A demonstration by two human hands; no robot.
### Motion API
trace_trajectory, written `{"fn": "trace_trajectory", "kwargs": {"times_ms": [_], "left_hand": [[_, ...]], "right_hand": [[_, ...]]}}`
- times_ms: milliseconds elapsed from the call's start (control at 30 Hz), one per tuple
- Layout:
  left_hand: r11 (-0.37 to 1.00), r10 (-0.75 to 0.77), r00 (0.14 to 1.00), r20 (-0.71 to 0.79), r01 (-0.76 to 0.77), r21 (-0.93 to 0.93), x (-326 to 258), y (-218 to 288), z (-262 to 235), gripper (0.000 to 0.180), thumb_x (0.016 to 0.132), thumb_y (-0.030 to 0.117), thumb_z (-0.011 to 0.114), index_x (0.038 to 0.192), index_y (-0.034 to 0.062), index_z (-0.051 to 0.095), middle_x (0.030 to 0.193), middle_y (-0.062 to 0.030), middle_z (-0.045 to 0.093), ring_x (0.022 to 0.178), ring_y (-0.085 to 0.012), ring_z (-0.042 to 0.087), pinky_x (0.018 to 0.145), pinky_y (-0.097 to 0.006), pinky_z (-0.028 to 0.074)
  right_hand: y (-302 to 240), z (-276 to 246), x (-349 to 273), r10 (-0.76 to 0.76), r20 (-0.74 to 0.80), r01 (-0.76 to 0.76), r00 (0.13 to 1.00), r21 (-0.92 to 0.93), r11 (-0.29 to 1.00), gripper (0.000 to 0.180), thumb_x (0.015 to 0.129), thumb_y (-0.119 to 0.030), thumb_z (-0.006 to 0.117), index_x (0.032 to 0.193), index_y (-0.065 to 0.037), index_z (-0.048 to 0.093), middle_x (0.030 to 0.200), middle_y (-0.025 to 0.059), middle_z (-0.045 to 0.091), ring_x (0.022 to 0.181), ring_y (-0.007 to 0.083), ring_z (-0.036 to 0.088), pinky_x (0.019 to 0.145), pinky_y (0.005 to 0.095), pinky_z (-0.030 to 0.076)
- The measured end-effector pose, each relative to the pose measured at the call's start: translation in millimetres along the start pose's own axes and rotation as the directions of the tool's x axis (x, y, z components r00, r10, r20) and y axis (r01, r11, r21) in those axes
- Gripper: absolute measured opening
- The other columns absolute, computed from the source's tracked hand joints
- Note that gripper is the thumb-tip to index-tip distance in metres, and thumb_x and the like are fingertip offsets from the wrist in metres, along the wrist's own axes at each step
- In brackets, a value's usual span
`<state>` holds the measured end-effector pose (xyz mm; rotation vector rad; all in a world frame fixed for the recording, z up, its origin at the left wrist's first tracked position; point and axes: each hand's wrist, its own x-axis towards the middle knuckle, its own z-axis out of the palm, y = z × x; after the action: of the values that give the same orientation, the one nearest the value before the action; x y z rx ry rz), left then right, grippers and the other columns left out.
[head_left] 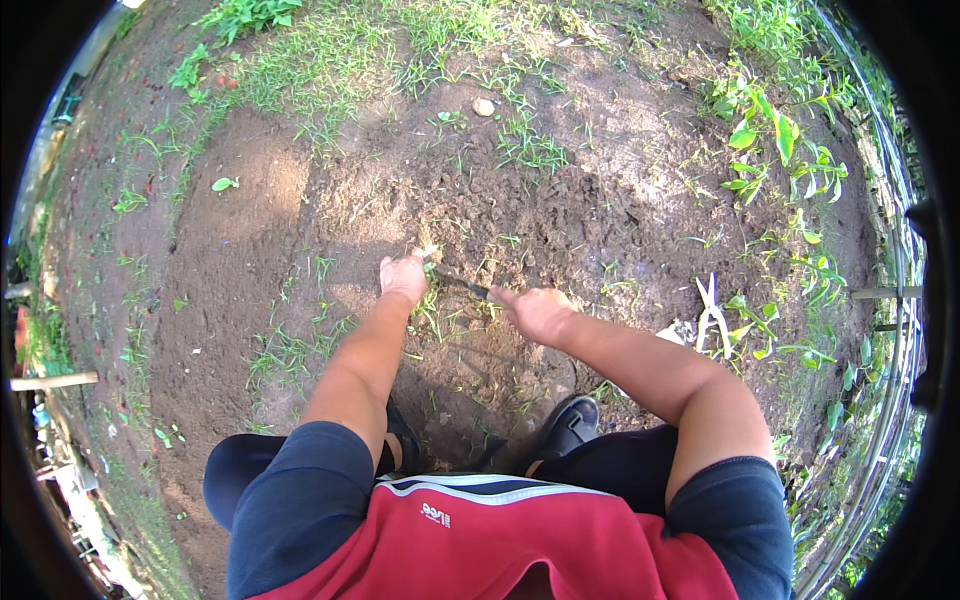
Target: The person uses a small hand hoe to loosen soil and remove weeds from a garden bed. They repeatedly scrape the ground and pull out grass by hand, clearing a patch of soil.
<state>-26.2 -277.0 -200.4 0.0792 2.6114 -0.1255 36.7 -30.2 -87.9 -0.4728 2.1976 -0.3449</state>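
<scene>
My right hand [538, 315] is closed round the handle of a narrow, dark-bladed hand tool [462, 282]. Its blade slants left along the soil, with the tip close to my left hand; whether it is a knife or a small digging tool cannot be made out. The fingers of my left hand [404, 277] are closed at the ground beside a pale, small tuft [428, 250], which looks like a weed with roots. Loose, broken brown soil [560, 215] lies just beyond both hands, and short grass [430, 315] grows between my forearms.
Pale-handled shears [712, 318] lie at the right near a white scrap [678, 332]. Leafy plants [775, 135] and a fence [890, 420] line the right side. A light stone [483, 107] sits ahead. My dark shoes [568, 430] are close behind the hands.
</scene>
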Motion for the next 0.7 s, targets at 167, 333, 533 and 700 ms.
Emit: {"fn": "trace_trajectory", "kwargs": {"times_ms": [167, 333, 533, 700], "left_hand": [[0.999, 0.051, 0.992, -0.119, -0.050, 0.010, 7, -21, -39, 0.042, 0.077, 0.039, 0.068, 0.106, 0.0150, 0.050, 0.097, -0.0106, 0.067, 0.096, -0.0269, 0.062, 0.088, -0.042, 0.039], [0.987, 0.119, 0.963, -0.243, -0.141, -0.073, 2, -18, -67, 0.034, 0.079, 0.030, 0.067, 0.105, 0.0148, 0.052, 0.103, -0.0081, 0.065, 0.102, -0.0261, 0.059, 0.091, -0.042, 0.038], [0.931, 0.355, 0.931, -0.083, -0.360, -0.055, -23, 26, -68, 0.023, 0.081, 0.027, 0.064, 0.097, 0.0134, 0.056, 0.092, -0.0087, 0.063, 0.094, -0.0261, 0.060, 0.087, -0.042, 0.038], [0.831, 0.549, 0.827, 0.122, -0.556, 0.030, -54, 71, -37, 0.024, 0.081, 0.017, 0.065, 0.101, 0.0103, 0.055, 0.096, -0.0085, 0.063, 0.097, -0.0215, 0.061, 0.090, -0.041, 0.039]], "right_hand": [[32, -30, -17, 0.053, -0.272, -0.034, 0.961, 0.075, 0.997, 0.043, 0.094, -0.028, 0.044, 0.136, -0.028, 0.038, 0.107, 0.0133, 0.063, 0.095, 0.0299, 0.063, 0.087, 0.0399, 0.049], [51, -34, -33, 0.169, -0.364, -0.080, 0.916, 0.247, 0.966, 0.039, 0.091, -0.023, 0.052, 0.130, -0.022, 0.049, 0.119, 0.0066, 0.060, 0.105, 0.0272, 0.059, 0.094, 0.0351, 0.045], [65, -44, -81, 0.323, 0.040, -0.267, 0.946, 0.662, 0.700, 0.042, 0.093, -0.033, 0.053, 0.133, -0.018, 0.048, 0.069, 0.0043, 0.057, 0.053, 0.0088, 0.049, 0.054, 0.0296, 0.051], [71, -4, -131, 0.341, 0.243, -0.397, 0.908, 0.759, 0.516, 0.042, 0.094, -0.034, 0.053, 0.132, -0.018, 0.048, 0.061, 0.0009, 0.048, 0.042, 0.0071, 0.040, 0.035, 0.0253, 0.036]]}}
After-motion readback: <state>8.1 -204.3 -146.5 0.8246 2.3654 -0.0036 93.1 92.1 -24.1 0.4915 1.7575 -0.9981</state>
